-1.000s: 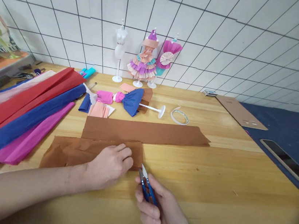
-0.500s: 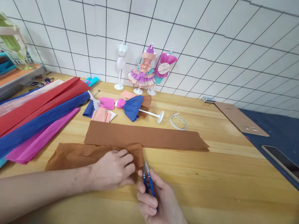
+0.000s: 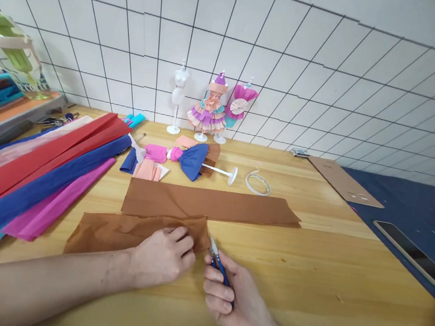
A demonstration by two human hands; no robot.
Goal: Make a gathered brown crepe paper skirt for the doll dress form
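Observation:
My left hand (image 3: pixel 165 255) is closed on the right part of a wrinkled brown crepe paper piece (image 3: pixel 112 229), which lies on the table and runs off to the left. In my right hand (image 3: pixel 237 299) is a pair of blue-handled thread snips (image 3: pixel 219 264), the blades pointing up and away beside the right edge of that paper. Just beyond both hands lies a flat strip of brown crepe paper (image 3: pixel 212 205) with a pointed right end.
Crepe paper rolls (image 3: pixel 52 168) in several colours lie at the left. Behind the strip are a toppled dress form in a blue skirt (image 3: pixel 193 161) and a tape ring (image 3: pixel 258 183). Dress forms (image 3: pixel 210 109) stand by the wall. A phone (image 3: pixel 414 253) lies at the right.
The snips have drawn slightly right, away from the paper's edge, and their blades show more. My left hand keeps its hold on the brown paper. The view has shifted a little.

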